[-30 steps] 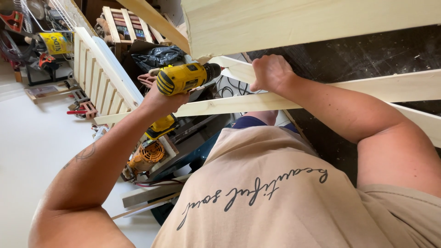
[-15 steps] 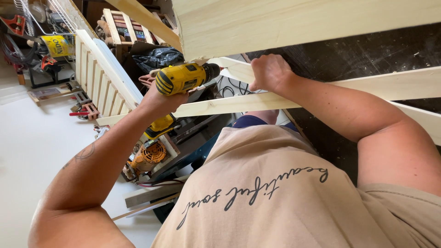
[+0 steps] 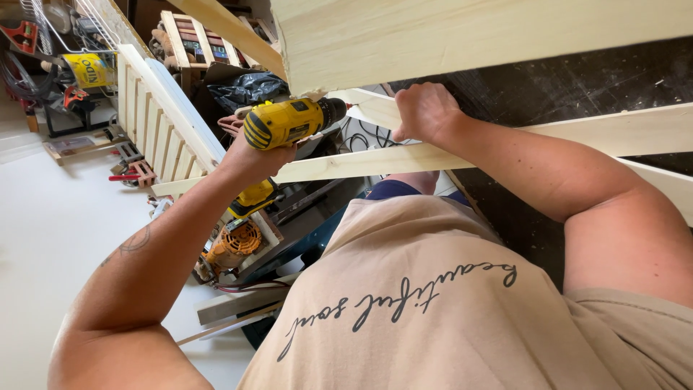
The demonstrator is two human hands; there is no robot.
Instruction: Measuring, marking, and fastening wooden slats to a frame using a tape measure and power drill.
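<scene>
almost nothing has shifted since the earlier frames — the drill and both arms sit in nearly the same pose, the view only nudged slightly.

the left hand (image 3: 254,160) is wrapped tight around the grip of a yellow cordless drill (image 3: 289,121), whose dark chuck points right, toward the spot where a narrow pale wood rail (image 3: 346,165) meets the wide pale board (image 3: 462,36) overhead. the bit itself is hidden behind the chuck, so whether it touches wood cannot be told. the right hand (image 3: 424,112) is closed over the joint area just beside the chuck, fingers curled on the rail — it looks like a bracing hold, pinning the pieces steady against the drill's push.

a second pale rail (image 3: 621,130) runs off to the right above the forearm. behind the drill a slatted white panel (image 3: 155,123) leans at an angle, with a black plastic bag (image 3: 245,88) beyond it. lower down, under the left forearm, sits an orange power tool (image 3: 234,244), and a red clamp (image 3: 133,173) lies on the pale floor (image 3: 50,238).
</scene>
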